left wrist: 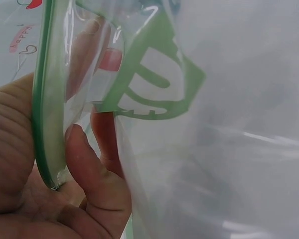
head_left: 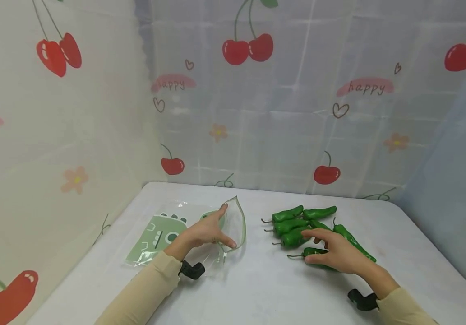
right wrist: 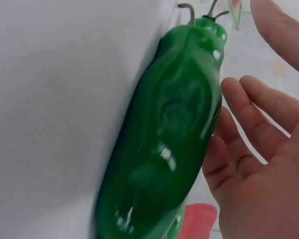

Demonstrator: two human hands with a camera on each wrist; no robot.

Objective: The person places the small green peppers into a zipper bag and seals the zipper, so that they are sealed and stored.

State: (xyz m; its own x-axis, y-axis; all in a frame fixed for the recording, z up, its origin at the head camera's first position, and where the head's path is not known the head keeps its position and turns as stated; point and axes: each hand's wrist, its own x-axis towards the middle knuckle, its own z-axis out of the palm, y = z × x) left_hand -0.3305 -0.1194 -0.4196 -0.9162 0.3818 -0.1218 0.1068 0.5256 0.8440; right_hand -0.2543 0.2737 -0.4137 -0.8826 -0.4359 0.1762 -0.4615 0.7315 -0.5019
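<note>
My left hand (head_left: 208,230) is at the mouth of a clear zip bag (head_left: 151,237) with a green cartoon print. In the head view, thumb and forefinger are spread wide at its green-edged opening. The left wrist view shows other fingers (left wrist: 89,169) curled at the bag's green zip strip (left wrist: 39,99). My right hand (head_left: 338,250) is over the nearest green pepper (head_left: 311,253), thumb and fingers apart around it. In the right wrist view, fingertips (right wrist: 229,87) are right beside a glossy pepper (right wrist: 169,114), with the thumb held away from it.
Several more green peppers (head_left: 287,214) lie in a cluster beyond my right hand, one long pepper (head_left: 352,241) to its right. All lie on a white-covered table (head_left: 257,289). Cherry-printed curtains (head_left: 257,113) stand around its back and sides.
</note>
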